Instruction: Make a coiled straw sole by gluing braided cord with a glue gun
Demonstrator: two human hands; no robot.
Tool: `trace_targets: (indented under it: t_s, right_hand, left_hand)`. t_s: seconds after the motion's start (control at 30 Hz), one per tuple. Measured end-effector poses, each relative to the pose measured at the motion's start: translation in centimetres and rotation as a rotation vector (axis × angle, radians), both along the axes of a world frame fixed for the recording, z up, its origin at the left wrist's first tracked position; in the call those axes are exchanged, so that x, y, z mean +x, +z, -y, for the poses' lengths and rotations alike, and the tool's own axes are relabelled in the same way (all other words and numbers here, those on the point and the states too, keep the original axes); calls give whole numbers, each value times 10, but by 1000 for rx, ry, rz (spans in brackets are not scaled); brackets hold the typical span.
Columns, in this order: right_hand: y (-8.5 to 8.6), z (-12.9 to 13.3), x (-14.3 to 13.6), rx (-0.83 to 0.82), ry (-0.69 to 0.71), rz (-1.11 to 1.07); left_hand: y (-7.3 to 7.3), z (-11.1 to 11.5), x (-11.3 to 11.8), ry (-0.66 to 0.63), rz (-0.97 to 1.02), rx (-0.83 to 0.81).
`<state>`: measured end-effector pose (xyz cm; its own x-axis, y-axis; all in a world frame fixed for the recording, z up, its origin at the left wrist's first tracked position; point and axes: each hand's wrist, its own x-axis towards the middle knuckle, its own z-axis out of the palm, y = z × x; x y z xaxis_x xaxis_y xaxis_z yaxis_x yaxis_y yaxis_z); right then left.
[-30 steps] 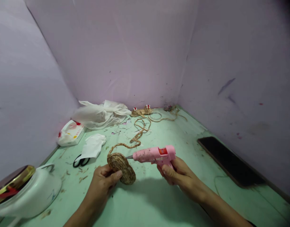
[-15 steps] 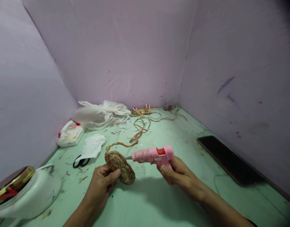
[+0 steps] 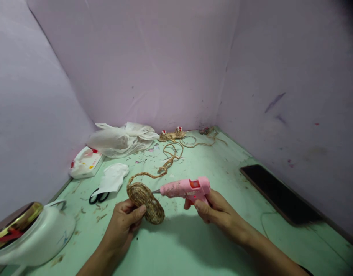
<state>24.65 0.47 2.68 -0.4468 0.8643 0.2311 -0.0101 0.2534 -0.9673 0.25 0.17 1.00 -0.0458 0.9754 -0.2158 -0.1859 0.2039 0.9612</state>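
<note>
Left hand (image 3: 123, 226) pinched the coiled jute disc (image 3: 145, 203) at its lower edge, fingers closed on it, held w/ its edge just above the counter (image 3: 193, 245). Right hand (image 3: 215, 211) was wrapped round the pink glue gun (image 3: 184, 188), nozzle touching the disc's rim. Disc looked light, rough, semi-stiff; best gripped by the rim, away from hot glue. Loose braid (image 3: 165, 165) trailed back toward the plastic bag (image 3: 121, 140).

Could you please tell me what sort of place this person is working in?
Probably a small home craft corner: a green table boxed in by pale lilac walls, littered with scraps. The right hand holds a pink glue gun to a coiled rope disc; scissors lie nearby.
</note>
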Motion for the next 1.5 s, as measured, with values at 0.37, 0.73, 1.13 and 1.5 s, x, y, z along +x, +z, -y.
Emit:
trace_targets:
  t_s: [0.37,0.73,1.13,1.5]
  right_hand:
    - [-6,2,-2,-12,-37,-9]
    - [-5,2,-2,-7,-35,7]
    - [-7,0,0,-15,-26,0]
    - [6,0,0,10,55,46]
  left_hand:
    - [-3,-1,-1,-40,-18,8]
    - [-4,-1,-1,-13,-5,-2]
    - [-1,-2,-1,-11,30,-19]
    - [1,-2,-2,-1,36,-19]
